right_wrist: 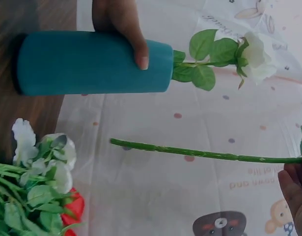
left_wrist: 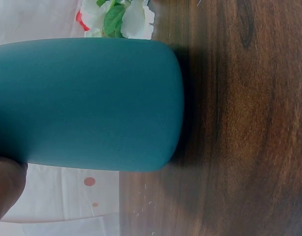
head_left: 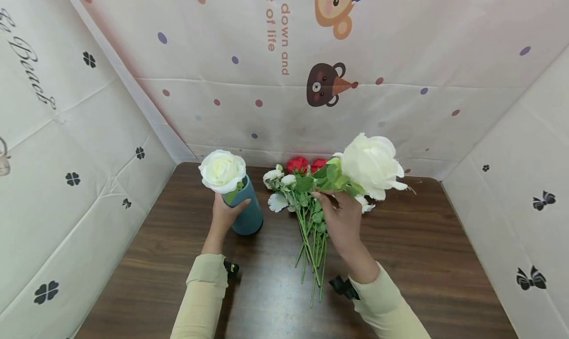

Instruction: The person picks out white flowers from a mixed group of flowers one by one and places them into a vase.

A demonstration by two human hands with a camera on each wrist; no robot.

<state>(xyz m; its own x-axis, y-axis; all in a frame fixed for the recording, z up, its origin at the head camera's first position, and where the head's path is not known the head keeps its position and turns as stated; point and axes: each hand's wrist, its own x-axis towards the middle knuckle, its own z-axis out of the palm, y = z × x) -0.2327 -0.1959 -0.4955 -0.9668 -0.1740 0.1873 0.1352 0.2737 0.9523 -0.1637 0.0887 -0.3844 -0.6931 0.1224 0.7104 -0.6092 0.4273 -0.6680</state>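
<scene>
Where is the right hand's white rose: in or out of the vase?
Out: the right hand holds the rose, and the right wrist view shows its stem apart from the vase.

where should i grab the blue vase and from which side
Probably round the upper part of the blue vase, from the left, where the left hand holds it. It stands upright with a smooth, rounded wall; loose flowers lie to its right, and a white rose rises from its mouth, making a grip from above awkward.
</scene>
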